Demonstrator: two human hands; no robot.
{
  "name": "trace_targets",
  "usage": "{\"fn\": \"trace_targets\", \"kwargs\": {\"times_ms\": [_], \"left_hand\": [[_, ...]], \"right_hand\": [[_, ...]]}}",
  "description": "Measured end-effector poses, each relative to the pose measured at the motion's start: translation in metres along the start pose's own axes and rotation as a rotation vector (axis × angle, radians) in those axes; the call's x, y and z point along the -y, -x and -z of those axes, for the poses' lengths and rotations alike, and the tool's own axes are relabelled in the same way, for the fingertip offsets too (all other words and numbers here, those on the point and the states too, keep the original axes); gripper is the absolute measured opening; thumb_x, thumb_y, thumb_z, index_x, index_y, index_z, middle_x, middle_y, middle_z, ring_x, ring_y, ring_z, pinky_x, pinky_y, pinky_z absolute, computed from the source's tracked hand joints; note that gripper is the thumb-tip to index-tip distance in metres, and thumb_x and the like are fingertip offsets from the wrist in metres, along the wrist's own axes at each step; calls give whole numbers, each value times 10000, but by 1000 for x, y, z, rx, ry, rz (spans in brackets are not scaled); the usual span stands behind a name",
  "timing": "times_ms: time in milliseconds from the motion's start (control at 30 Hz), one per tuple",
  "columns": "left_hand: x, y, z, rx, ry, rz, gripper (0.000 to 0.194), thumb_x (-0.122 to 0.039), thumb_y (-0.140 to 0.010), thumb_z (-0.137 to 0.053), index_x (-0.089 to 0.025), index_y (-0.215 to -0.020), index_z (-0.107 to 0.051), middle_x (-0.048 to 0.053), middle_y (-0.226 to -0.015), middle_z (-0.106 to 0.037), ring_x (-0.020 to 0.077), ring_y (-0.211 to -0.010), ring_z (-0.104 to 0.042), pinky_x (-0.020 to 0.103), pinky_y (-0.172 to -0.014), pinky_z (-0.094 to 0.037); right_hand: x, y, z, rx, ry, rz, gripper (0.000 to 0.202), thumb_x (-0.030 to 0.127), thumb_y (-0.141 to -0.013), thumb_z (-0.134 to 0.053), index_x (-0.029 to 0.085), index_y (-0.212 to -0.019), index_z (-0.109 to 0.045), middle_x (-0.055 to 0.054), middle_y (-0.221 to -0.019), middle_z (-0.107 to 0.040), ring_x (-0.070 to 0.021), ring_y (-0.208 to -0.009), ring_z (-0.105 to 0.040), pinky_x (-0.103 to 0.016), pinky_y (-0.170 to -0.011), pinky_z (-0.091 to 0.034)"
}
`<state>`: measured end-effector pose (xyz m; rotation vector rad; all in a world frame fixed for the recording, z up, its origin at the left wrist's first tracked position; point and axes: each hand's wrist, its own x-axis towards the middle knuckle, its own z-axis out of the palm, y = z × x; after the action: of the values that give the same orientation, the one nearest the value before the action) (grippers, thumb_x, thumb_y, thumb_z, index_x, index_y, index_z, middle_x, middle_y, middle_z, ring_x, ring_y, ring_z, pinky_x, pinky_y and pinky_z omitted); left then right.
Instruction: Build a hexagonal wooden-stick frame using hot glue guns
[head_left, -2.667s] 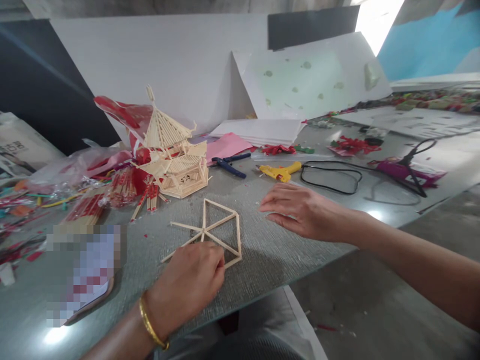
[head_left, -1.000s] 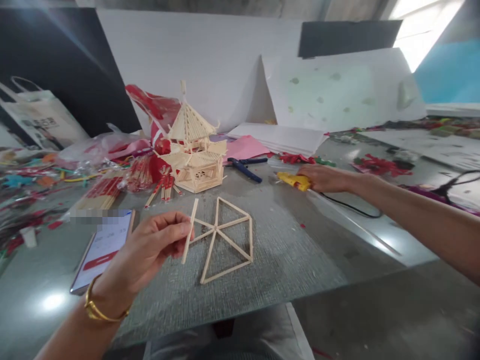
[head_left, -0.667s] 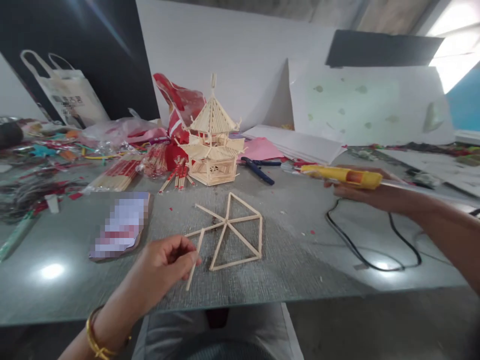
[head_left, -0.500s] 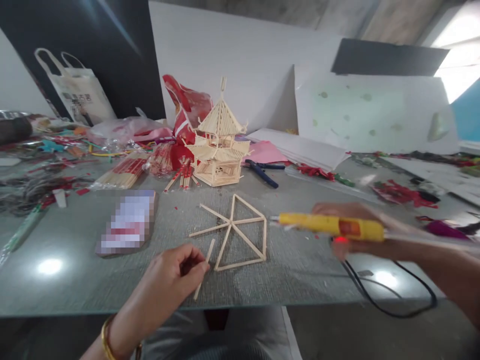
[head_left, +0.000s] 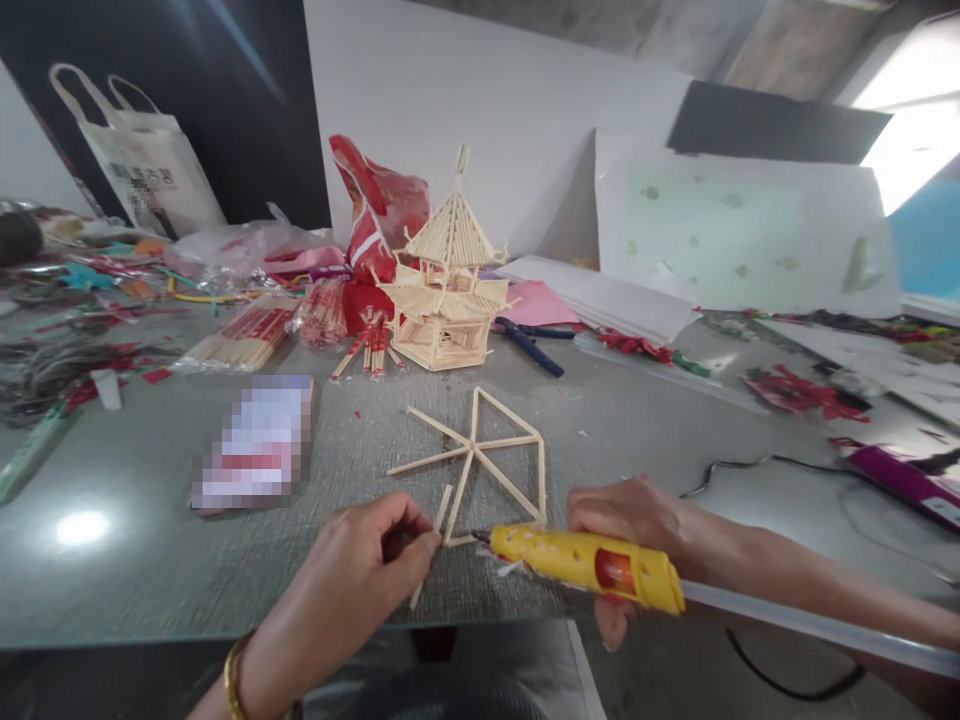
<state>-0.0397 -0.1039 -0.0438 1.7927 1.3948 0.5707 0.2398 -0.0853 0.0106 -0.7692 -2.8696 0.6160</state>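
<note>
- On the grey table (head_left: 165, 575) we had one stick pavilion (head_left: 450, 310), one phone (head_left: 251, 445) and one pair of blue pliers (head_left: 536, 353).
- One flat stick frame (head_left: 472, 446) lay before us: six spokes (head_left: 431, 459), three rim sticks (head_left: 541, 475).
- Our left hand (head_left: 379, 550) pinched one loose stick (head_left: 443, 508) beside its near-left corner.
- Our right hand (head_left: 630, 515) was wrapped round one yellow glue gun (head_left: 555, 555), nozzle (head_left: 481, 536) at the near rim stick; contact was unclear.

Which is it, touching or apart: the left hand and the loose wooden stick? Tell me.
Touching. The head view shows the left hand pinching the loose wooden stick, with both ends in sight.
</note>
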Motion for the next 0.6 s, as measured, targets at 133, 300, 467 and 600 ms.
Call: {"fn": "trace_targets", "kwargs": {"times_ms": [133, 300, 467, 600], "left_hand": [[0, -1, 0, -2, 27, -11, 246, -385, -836, -505, -186, -725, -599, -49, -535, -538, 99, -506, -465, 216, -487, -317], [0, -1, 0, -10, 44, -18, 234, -372, -827, -518, -183, -716, -601, -46, -553, -548, 97, -525, -474, 214, -499, -323], [0, -1, 0, -1, 78, -15, 219, -355, -829, -513, -181, -732, -605, -46, -570, -560, 92, -532, -479, 208, -503, -326], [0, -1, 0, -3, 83, -17, 213, -350, -824, -519, -181, -731, -609, -43, -570, -563, 94, -531, -478, 209, -496, -320]], "right_hand": [[-7, -3, -11, -62, -157, 3, 317, 390, -757, -709, 194, -745, -460, 32, -675, -514, -83, -599, -476, -188, -533, -315], [-11, -8, -19, -89, -129, 42, 338, 392, -725, -736, 193, -744, -463, 39, -667, -491, -80, -576, -452, -188, -518, -306], [-10, -11, -21, -87, -83, 28, 340, 388, -712, -746, 195, -727, -466, 40, -656, -489, -81, -559, -452, -196, -505, -302], [-8, -14, -19, -104, -117, 42, 333, 388, -725, -734, 194, -723, -464, 36, -652, -494, -82, -552, -454, -196, -500, -306]]}}
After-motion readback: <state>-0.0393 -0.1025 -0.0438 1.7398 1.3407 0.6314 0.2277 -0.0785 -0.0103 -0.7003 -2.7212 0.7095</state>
